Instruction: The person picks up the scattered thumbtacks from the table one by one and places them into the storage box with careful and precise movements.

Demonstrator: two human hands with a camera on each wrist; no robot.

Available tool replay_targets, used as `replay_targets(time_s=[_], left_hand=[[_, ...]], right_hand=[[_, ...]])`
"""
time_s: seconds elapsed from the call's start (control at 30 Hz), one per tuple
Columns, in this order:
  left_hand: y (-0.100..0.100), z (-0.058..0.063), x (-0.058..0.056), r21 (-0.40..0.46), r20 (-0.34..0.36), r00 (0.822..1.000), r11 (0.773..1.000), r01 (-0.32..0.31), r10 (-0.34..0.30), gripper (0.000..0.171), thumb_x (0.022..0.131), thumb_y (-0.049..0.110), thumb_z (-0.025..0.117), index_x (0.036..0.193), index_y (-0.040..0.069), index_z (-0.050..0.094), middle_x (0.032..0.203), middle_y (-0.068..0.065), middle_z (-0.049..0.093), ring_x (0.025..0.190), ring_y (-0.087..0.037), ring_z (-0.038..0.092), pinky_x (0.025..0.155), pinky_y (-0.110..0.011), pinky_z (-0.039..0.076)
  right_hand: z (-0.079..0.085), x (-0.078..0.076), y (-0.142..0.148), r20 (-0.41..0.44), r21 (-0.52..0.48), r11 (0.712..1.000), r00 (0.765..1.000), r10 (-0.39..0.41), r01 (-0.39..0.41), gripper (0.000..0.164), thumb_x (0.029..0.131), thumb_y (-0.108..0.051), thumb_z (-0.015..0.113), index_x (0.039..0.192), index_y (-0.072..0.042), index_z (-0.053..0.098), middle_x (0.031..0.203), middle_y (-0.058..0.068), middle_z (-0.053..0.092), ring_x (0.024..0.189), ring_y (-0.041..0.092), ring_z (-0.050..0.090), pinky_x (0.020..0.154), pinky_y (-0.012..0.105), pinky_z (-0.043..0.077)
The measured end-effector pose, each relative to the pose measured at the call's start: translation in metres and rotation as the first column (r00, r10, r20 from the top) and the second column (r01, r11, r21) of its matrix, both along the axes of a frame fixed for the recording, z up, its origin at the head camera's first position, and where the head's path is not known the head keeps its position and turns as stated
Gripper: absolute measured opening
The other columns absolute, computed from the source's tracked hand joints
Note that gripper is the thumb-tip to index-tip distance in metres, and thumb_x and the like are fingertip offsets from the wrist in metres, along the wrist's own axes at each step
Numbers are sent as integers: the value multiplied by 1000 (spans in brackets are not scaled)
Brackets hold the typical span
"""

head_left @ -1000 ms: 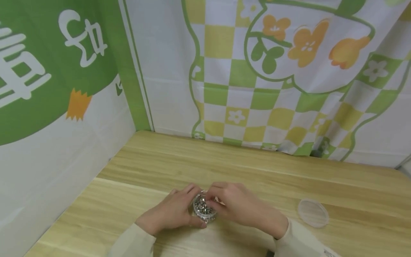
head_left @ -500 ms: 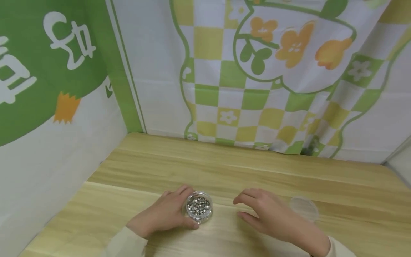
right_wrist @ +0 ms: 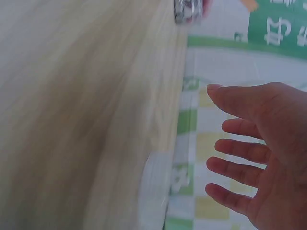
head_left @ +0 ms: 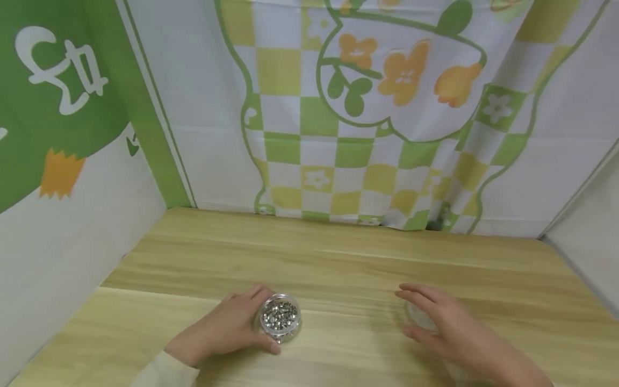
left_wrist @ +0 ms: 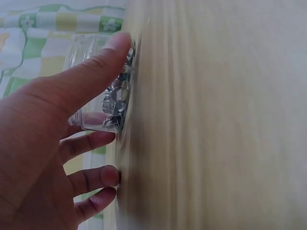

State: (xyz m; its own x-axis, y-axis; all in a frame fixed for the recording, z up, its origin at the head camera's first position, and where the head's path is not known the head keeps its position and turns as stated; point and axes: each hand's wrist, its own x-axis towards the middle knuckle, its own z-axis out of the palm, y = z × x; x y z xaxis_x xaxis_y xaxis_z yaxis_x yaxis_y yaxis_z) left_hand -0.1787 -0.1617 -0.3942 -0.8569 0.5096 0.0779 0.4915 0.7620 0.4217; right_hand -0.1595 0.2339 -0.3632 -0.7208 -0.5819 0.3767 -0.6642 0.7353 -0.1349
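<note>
My left hand (head_left: 224, 329) holds a clear round jar (head_left: 291, 334) that stands uncovered on the table. Small shiny silver pieces (head_left: 280, 316) fill much of it; their exact kind is hard to tell. The left wrist view shows the thumb (left_wrist: 91, 74) along one side of the jar's wall and the other fingers on the far side. Over to the right, my right hand (head_left: 452, 328) hovers with its fingers spread and holds nothing. Beneath it lies a translucent round lid (head_left: 422, 316), partly hidden by the hand. The right wrist view also catches the lid's edge (right_wrist: 153, 191).
The light wood table (head_left: 300, 263) ends at the back against a hanging cloth (head_left: 319, 145) with green and yellow checks. A green and white cloth (head_left: 87, 226) borders the left side.
My right hand has come out of the jar's mouth and moved right to the lid, its fingers opening. The left hand still holds the jar. The head view has turned right.
</note>
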Motion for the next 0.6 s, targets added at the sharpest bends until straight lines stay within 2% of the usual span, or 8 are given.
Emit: replay_targets(time_s=[0.13, 0.33, 0.47, 0.6], left_hand=[[10, 2, -2, -7, 16, 999, 999, 36, -36, 91, 58, 75, 70, 127, 18, 55, 124, 5, 60, 108, -16, 62, 93, -52, 46], [24, 1, -2, -10, 11, 998, 998, 62, -62, 90, 56, 75, 70, 125, 19, 55, 121, 8, 60, 110, -15, 61, 93, -55, 47], [37, 0, -3, -9, 13, 997, 997, 83, -83, 94, 57, 76, 70, 128, 17, 54, 125, 5, 60, 116, -17, 59, 97, -57, 45], [51, 0, -3, -33, 28, 994, 994, 105, -104, 95, 57, 77, 68, 130, 17, 53, 128, 6, 60, 118, -17, 58, 100, -57, 46]], right_hand=[[-6, 2, 22, -14, -3, 999, 999, -40, 40, 58, 75, -25, 82, 128, -14, 60, 127, 3, 63, 108, 18, 65, 82, 39, 58], [-12, 2, 39, -12, 4, 996, 996, -85, 85, 61, 75, -29, 83, 130, -16, 59, 128, 5, 63, 108, 19, 65, 82, 41, 58], [-15, 3, 47, -17, -1, 993, 993, -117, 117, 68, 73, -29, 84, 134, -14, 55, 131, 6, 61, 110, 24, 64, 85, 47, 56], [-17, 5, 53, 29, -22, 990, 990, -140, 141, 74, 75, -30, 82, 139, -14, 49, 136, 9, 56, 114, 30, 61, 86, 54, 54]])
